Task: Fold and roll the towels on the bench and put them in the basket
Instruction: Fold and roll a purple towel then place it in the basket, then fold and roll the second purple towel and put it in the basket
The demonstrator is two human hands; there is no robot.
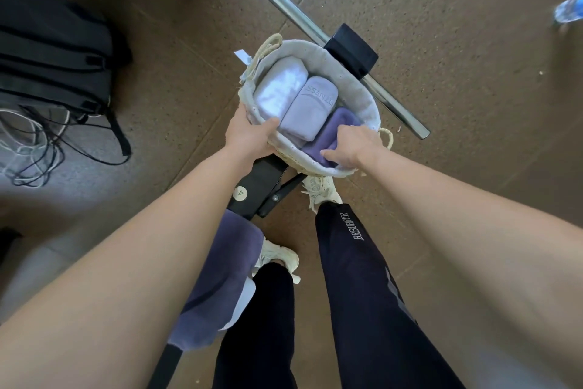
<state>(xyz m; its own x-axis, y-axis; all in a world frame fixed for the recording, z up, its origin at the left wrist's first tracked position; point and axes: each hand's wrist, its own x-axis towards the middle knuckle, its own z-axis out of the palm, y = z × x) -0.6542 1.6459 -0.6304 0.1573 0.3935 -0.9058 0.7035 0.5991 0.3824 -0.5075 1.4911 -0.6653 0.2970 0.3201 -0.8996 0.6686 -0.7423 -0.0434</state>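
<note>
A woven basket with a grey cloth lining sits at the far end of the black bench. Inside lie a white rolled towel, a lilac rolled towel with lettering, and a dark purple rolled towel. My left hand grips the basket's near-left rim, thumb inside. My right hand is closed on the dark purple roll, pressing it into the basket's right side. Another purple towel lies loose on the bench near my legs, a white one partly showing beneath it.
A chrome bar with a black bracket runs across the floor behind the basket. A black backpack and tangled cables lie at the left. A water bottle lies far right. My legs and shoes stand beside the bench.
</note>
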